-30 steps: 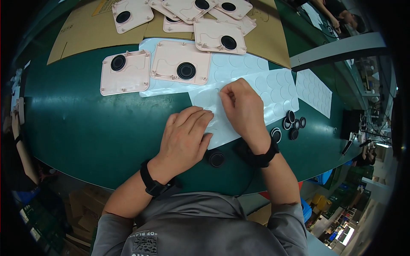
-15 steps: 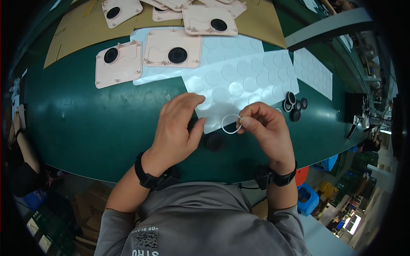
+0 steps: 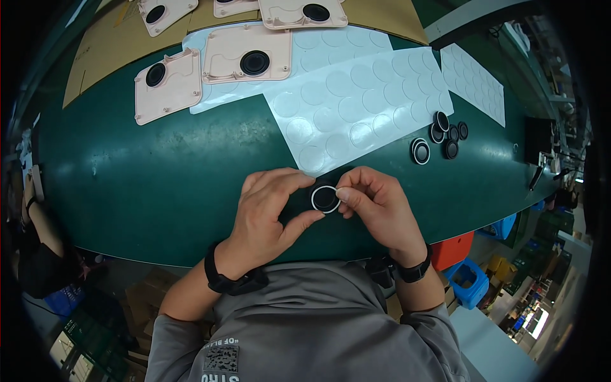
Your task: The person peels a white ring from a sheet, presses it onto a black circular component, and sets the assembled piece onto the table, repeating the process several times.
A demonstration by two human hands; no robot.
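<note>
Between thumb and fingertips my right hand (image 3: pixel 380 210) pinches a thin white ring (image 3: pixel 312 202) at its right side. The ring lies over a black round part (image 3: pixel 326 198) on the green table, and the part's dark face shows through it. My left hand (image 3: pixel 262 215) is curved at the left of the part, thumb and forefinger apart on either side of its edge. Whether those fingertips touch the part I cannot tell. Just beyond both hands is the corner of a white sheet of round stickers (image 3: pixel 350 105).
Several black round pieces (image 3: pixel 451 149), some white-rimmed, lie to the right, near a ringed black one (image 3: pixel 421 151). Pink panels with black discs (image 3: pixel 216 48) lie at the back left, some on cardboard (image 3: pixel 102 67). Another person's forearm (image 3: pixel 44 216) shows at far left.
My right hand has brought the white ring left and down over the black part. The left hand has moved closer to that part. The view has shifted, so the panels appear higher.
</note>
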